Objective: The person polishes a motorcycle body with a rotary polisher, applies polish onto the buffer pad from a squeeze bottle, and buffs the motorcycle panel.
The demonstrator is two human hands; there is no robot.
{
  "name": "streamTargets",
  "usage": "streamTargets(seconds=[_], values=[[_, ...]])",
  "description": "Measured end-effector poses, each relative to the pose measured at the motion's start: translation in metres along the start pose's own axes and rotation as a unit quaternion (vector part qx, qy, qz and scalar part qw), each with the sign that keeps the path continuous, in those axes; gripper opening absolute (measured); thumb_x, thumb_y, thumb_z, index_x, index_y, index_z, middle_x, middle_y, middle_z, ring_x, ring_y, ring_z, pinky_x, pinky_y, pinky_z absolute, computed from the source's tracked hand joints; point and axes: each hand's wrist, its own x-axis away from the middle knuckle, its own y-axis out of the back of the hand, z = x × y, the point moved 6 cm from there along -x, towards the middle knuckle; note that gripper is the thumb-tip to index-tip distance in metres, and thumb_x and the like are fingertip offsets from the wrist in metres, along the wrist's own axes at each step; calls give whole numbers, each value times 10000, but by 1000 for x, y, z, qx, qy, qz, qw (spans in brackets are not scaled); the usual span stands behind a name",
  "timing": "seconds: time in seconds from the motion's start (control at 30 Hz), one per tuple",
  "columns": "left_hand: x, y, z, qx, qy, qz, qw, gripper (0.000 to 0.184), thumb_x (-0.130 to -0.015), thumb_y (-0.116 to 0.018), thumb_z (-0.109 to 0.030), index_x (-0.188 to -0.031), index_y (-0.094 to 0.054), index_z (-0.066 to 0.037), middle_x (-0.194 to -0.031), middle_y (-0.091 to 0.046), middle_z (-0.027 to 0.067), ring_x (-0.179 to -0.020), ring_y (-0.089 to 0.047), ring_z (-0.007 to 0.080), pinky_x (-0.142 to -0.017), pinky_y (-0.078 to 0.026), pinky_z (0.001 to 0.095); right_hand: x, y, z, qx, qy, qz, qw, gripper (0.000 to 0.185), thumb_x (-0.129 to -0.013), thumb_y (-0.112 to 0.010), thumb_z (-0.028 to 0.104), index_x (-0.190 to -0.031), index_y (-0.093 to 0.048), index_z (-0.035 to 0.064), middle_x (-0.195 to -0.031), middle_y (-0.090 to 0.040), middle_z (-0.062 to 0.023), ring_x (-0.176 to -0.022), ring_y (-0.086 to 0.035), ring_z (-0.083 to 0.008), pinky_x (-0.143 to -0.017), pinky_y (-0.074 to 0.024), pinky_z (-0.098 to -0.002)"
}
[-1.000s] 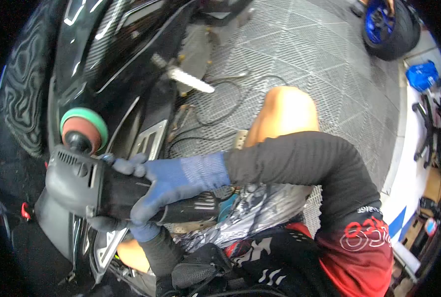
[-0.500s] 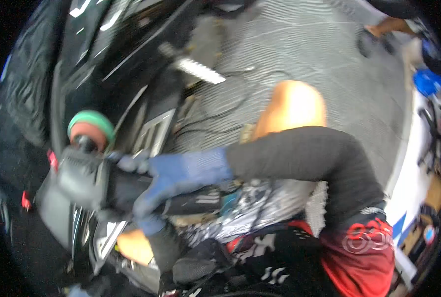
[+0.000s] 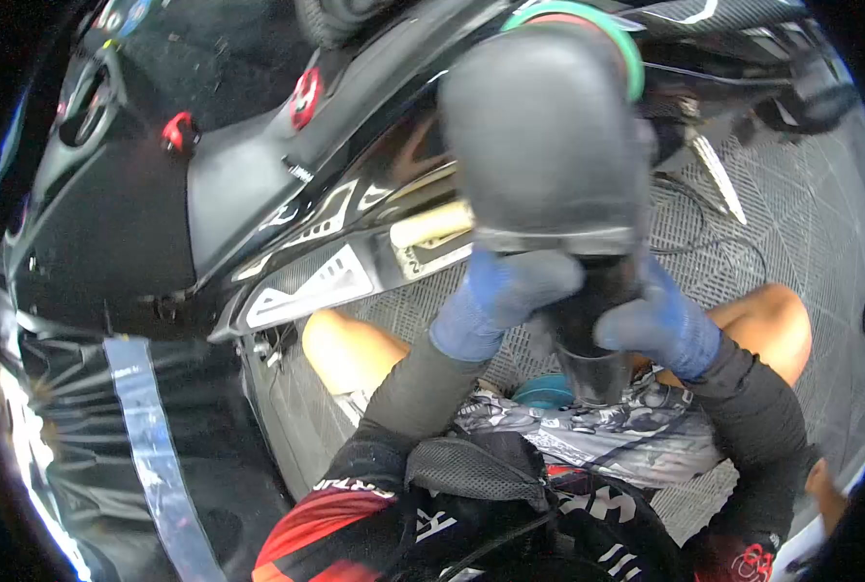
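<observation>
Swung up from the left, the polisher (image 3: 555, 179) now points away over the lap (image 3: 597, 435), its barrel (image 3: 573, 335) clasped between left hand (image 3: 495, 303) and right hand (image 3: 667, 325)! Both gray-coated thumbs (image 3: 551, 275) lie across the near side, remaining fingers hidden behind it; the bulky head (image 3: 544, 116) sits just beyond them, green pad (image 3: 635, 63) peeking out behind.

Fisheye bend, black corners, white glare lower left; polisher (image 3: 549, 141) softly blurred

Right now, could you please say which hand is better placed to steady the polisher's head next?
Probably the left hand: it grips higher, close beneath the polisher's grey housing, while the right hand sits slightly lower.
</observation>
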Motion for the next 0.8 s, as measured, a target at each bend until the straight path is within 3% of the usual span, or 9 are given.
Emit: streamTargets(seconds=[0.07,0.13,0.2,0.33,0.53,0.67,0.77,0.8], values=[[-3,3,-4,-55,0,-9,998,830,-680,-932,-207,-1361,-514,16,-1236,-655,131,-1118,-642,217,-945,-540,373,1,6,-7,24,-19,-42,999,1141,-676,-812,-3,-1591,-136,74,-1520,-409,-133,-1396,-400,-225,-1183,-307,-395],[2,12,2,-3,53,-43,998,832,-680,-934,-219,-1362,-514,9,-1223,-660,127,-1111,-642,207,-938,-538,367,-6,-4,-4,-10,-46,-39,998,1159,-669,-810,-10,-1594,-117,76,-1518,-409,-131,-1393,-402,-226,-1180,-307,-397],[6,15,6,5,65,-51,997,868,-683,-877,-333,-1372,-488,23,-1213,-656,152,-1100,-645,238,-936,-541,389,-9,-9,-5,-52,-65,-29,996,1164,-664,-813,-12,-1594,-118,77,-1517,-410,-124,-1388,-407,-219,-1175,-310,-395],[15,14,2,-28,26,-52,998,990,-688,-763,-560,-1394,-435,51,-1192,-650,202,-1079,-650,299,-930,-547,434,-15,-6,-19,18,-59,-47,997,1150,-663,-832,18,-1596,-162,69,-1488,-435,-100,-1370,-422,-209,-1165,-317,-379],[28,15,-8,-80,-12,-71,994,1257,-695,-593,-902,-1427,-355,92,-1161,-641,276,-1048,-658,390,-921,-555,501,-31,2,-36,125,-39,-3,991,1139,-674,-906,209,-1584,-240,52,-1503,-363,-133,-1418,-327,-248,-1185,-276,-386],[42,41,10,-53,-43,-123,990,1289,-669,-561,-940,-1417,-360,90,-1109,-651,272,-994,-655,394,-922,-534,532,-40,-7,-40,196,-50,13,979,1119,-683,-923,289,-1568,-283,44,-1456,-383,-144,-1429,-300,-256,-1193,-263,-387],[50,51,18,-7,-56,-126,990,1300,-656,-543,-960,-1410,-365,83,-1080,-653,262,-973,-651,385,-951,-506,543,-46,-14,-42,133,-41,28,990,1049,-725,-899,300,-1557,-312,45,-1455,-381,-156,-1404,-333,-255,-1175,-300,-378],[52,55,21,4,-56,-121,991,1301,-654,-538,-964,-1409,-366,81,-1072,-653,259,-969,-650,381,-961,-498,545,-48,-12,-43,235,-40,32,971,1011,-748,-884,298,-1550,-323,43,-1474,-375,-153,-1378,-367,-245,-1158,-326,-369]])
